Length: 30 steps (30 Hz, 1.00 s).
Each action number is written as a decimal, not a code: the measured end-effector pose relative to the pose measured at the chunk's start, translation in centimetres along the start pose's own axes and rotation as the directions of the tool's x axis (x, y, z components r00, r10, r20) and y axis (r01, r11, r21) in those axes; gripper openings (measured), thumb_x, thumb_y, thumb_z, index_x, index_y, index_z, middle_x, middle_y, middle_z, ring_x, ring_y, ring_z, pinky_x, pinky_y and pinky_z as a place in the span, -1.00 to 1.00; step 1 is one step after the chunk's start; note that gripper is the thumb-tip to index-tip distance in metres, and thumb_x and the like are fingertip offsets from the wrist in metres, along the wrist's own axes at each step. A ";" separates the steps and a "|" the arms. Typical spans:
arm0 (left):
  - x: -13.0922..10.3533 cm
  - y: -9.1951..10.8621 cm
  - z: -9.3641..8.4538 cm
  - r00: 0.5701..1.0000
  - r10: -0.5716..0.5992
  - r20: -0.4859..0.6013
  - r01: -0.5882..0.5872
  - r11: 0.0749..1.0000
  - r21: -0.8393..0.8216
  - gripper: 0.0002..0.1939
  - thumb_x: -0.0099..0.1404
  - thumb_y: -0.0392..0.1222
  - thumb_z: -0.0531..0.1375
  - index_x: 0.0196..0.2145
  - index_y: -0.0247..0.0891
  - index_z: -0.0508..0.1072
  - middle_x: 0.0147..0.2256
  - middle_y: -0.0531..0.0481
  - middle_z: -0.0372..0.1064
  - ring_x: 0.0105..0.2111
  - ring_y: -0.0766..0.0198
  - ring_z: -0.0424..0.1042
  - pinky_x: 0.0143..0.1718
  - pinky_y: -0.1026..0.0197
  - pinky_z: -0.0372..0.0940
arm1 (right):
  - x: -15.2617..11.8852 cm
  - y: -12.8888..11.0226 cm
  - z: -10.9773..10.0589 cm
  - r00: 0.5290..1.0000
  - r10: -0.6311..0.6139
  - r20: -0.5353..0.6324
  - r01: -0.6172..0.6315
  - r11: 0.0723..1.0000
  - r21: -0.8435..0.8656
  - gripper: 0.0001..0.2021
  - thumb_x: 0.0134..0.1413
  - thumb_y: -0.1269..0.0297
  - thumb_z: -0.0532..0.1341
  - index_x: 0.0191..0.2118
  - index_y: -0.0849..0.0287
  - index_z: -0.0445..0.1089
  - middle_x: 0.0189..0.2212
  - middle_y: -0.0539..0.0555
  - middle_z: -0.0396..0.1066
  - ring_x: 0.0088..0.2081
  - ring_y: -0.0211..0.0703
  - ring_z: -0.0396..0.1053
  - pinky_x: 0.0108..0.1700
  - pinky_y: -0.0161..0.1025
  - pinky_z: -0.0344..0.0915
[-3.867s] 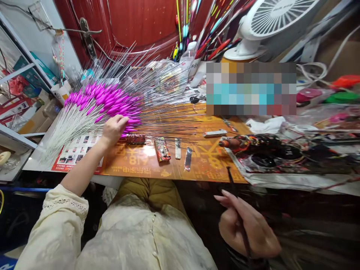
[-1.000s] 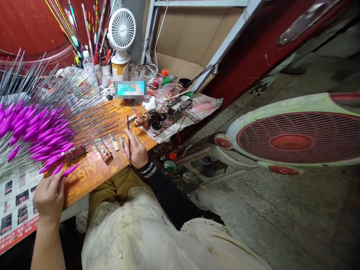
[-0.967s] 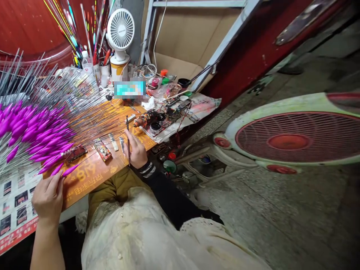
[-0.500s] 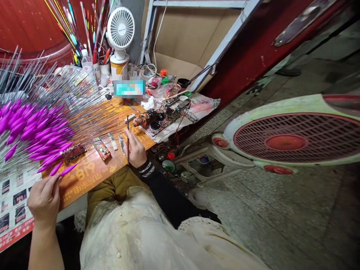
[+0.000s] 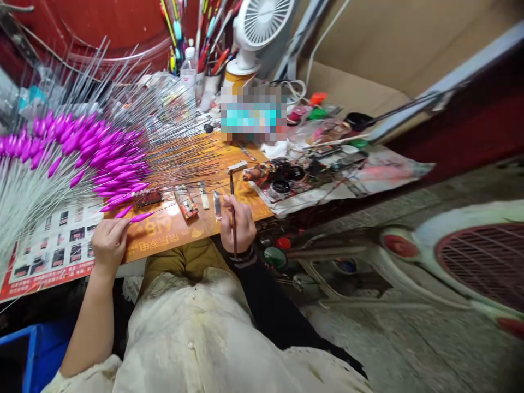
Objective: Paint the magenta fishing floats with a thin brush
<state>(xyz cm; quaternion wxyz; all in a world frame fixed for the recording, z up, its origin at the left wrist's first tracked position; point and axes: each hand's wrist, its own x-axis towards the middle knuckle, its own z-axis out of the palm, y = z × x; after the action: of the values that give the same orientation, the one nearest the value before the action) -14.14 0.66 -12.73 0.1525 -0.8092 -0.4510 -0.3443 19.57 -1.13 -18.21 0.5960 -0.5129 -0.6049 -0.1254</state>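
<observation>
My left hand [image 5: 109, 240] is closed at the table's front edge, pinching the lower end of a magenta fishing float [image 5: 141, 217] whose thin stem points right. In my right hand [image 5: 239, 225] is a slim dark paintbrush [image 5: 233, 218], held upright with one end pointing to the back of the table. Many more magenta floats [image 5: 118, 169] stand in a dense fan at the left, with grey stems to the back and pale stems to the front. Between my hands lie a paint-stained block [image 5: 186, 203], a dark crusted block [image 5: 148, 198] and small flat strips [image 5: 203, 196].
Paint pots [image 5: 281, 186] and stained tools sit on white paper at the right. A small white fan [image 5: 262, 24], a bottle [image 5: 189, 68] and cups of coloured rods stand at the back. A large pale-green fan [image 5: 470, 251] is at far right; a blue crate [image 5: 30, 349] is lower left.
The view has swung left, so the table and both hands appear further right, and the blue crate has come into view. Both hands keep their hold on the float and the brush.
</observation>
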 end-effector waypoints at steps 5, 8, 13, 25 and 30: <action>0.0 0.4 0.0 1.000 -0.015 0.000 0.015 1.000 -0.025 -0.84 0.42 -0.26 0.21 -0.14 -0.21 0.61 -0.27 -0.11 0.59 -0.26 0.16 0.50 -0.14 0.13 0.37 | -3.4 -4.2 0.5 0.948 -0.276 0.161 0.226 0.936 0.271 -0.46 0.30 0.46 0.09 0.36 0.19 0.21 -0.05 0.25 0.57 -0.03 -0.01 0.56 -0.02 -0.03 0.57; 0.0 0.5 0.0 1.000 -0.006 0.004 0.006 1.000 -0.026 -0.84 0.42 -0.26 0.21 -0.16 -0.20 0.61 -0.28 -0.10 0.60 -0.27 0.17 0.50 -0.15 0.13 0.36 | -4.9 -6.1 1.5 0.933 -0.305 0.192 0.230 0.913 0.337 -0.44 0.29 0.47 0.09 0.39 0.21 0.19 -0.03 0.27 0.57 -0.01 -0.01 0.56 -0.01 -0.06 0.57; 0.0 0.9 -0.2 1.000 0.012 -0.003 -0.012 1.000 0.001 -0.86 0.42 -0.26 0.21 -0.18 -0.22 0.60 -0.29 -0.09 0.59 -0.29 0.19 0.47 -0.17 0.15 0.33 | -5.5 -7.4 2.5 0.921 -0.314 0.231 0.222 0.910 0.350 -0.38 0.26 0.54 0.12 0.41 0.19 0.17 -0.02 0.25 0.57 0.03 -0.04 0.53 0.04 -0.08 0.54; 0.0 1.1 -0.2 0.998 0.055 -0.031 -0.055 0.998 -0.007 -0.88 0.39 -0.32 0.23 -0.16 -0.25 0.57 -0.29 -0.08 0.58 -0.29 0.18 0.46 -0.19 0.14 0.33 | -5.7 -7.7 2.5 0.906 -0.314 0.283 0.241 0.934 0.265 -0.34 0.22 0.61 0.14 0.41 0.13 0.17 0.00 0.22 0.55 0.04 -0.02 0.51 0.05 -0.07 0.51; 0.1 1.2 -0.3 0.997 0.058 -0.041 -0.059 0.998 -0.014 -0.89 0.38 -0.33 0.25 -0.16 -0.26 0.57 -0.29 -0.08 0.58 -0.29 0.17 0.46 -0.20 0.13 0.32 | -5.6 -7.8 2.6 0.905 -0.316 0.284 0.246 0.935 0.256 -0.35 0.23 0.60 0.14 0.41 0.13 0.19 0.00 0.23 0.55 0.04 -0.02 0.51 0.06 -0.07 0.51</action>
<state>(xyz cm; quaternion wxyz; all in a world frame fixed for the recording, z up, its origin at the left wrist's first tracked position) -13.24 -0.11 -12.43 0.1655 -0.8160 -0.4215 -0.3593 10.71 -5.26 -20.11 0.5172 -0.3662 -0.7713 -0.0596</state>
